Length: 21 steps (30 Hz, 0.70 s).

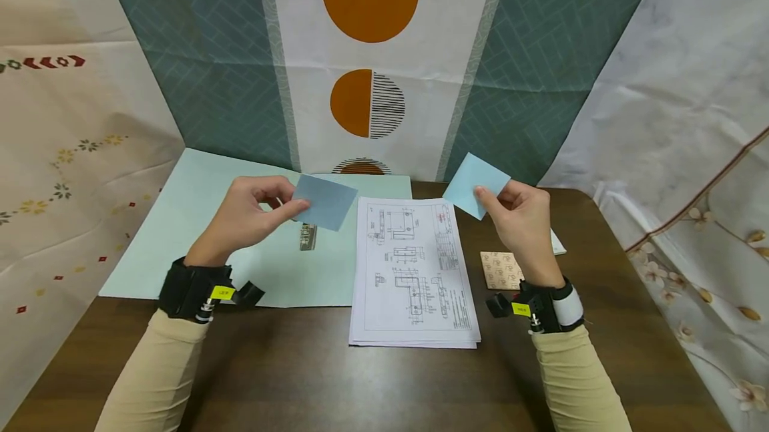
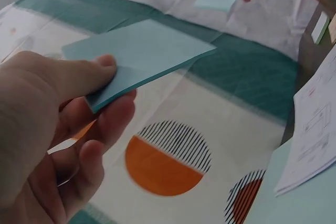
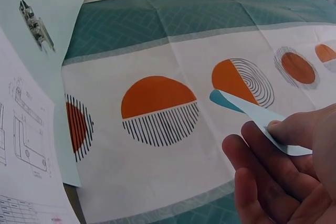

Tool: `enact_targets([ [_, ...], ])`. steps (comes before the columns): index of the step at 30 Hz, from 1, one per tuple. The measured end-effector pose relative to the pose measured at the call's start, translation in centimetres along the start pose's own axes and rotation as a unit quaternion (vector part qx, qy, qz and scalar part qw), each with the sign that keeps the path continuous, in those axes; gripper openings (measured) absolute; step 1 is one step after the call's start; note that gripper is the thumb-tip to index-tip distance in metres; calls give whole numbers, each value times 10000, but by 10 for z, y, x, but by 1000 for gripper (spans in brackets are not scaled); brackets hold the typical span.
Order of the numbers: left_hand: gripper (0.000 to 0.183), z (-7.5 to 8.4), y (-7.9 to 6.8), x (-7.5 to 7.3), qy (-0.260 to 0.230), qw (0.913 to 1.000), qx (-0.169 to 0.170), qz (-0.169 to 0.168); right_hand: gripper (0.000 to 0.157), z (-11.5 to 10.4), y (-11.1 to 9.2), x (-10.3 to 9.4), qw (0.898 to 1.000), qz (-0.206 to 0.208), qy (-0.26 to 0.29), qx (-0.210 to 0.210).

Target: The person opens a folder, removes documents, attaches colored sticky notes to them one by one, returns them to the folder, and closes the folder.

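Note:
My left hand (image 1: 240,218) pinches a thin pad of light-blue sticky notes (image 1: 329,201) between thumb and fingers, held up over the open pale-green file folder (image 1: 300,280). Its layered edge shows in the left wrist view, where the pad (image 2: 142,51) tilts toward the camera. My right hand (image 1: 524,232) pinches a single light-blue sticky note (image 1: 471,178) above the table's right side. One end of that note (image 3: 257,115) curls over in the right wrist view. Between the hands lies a stack of printed technical drawings (image 1: 414,325), overlapping the folder's right part.
A metal clip (image 1: 308,237) is fixed to the folder. Under the right forearm lie a beige patterned square (image 1: 498,272) and a white item (image 1: 557,244) with a green edge, partly hidden. Patterned cloth (image 1: 372,78) hangs behind the brown table (image 1: 276,365) and on both sides.

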State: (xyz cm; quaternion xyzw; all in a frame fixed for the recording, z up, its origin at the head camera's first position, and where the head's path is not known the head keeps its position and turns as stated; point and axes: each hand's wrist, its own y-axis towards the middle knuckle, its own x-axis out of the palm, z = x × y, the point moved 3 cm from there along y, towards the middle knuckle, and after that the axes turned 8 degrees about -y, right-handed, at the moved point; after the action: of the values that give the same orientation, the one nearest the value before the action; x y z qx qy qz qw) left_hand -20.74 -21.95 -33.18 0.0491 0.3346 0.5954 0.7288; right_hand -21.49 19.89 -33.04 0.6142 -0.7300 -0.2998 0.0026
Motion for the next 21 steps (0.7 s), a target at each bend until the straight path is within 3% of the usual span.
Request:
enact_targets([
  [5, 20, -2, -8, -21, 0, 9992, -16, -403, 25, -2, -1, -1, 10000, 1, 25, 32],
  [9, 22, -6, -7, -18, -227, 9910, 111, -1313, 24, -1, -2, -1, 10000, -8, 18, -13],
  [12, 18, -10, -6, -9, -375, 9787, 30, -2017, 24, -1, -2, -2, 10000, 29, 73, -35],
  [16, 11, -16, -7, 8, -492, 9583, -405, -2785, 24, -2, -2, -1, 9999, 19, 143, -40],
  [21, 9, -24, -9, 35, -500, 9198, -727, -3823, 26, -3, -1, 1, 9999, -37, 157, -40],
])
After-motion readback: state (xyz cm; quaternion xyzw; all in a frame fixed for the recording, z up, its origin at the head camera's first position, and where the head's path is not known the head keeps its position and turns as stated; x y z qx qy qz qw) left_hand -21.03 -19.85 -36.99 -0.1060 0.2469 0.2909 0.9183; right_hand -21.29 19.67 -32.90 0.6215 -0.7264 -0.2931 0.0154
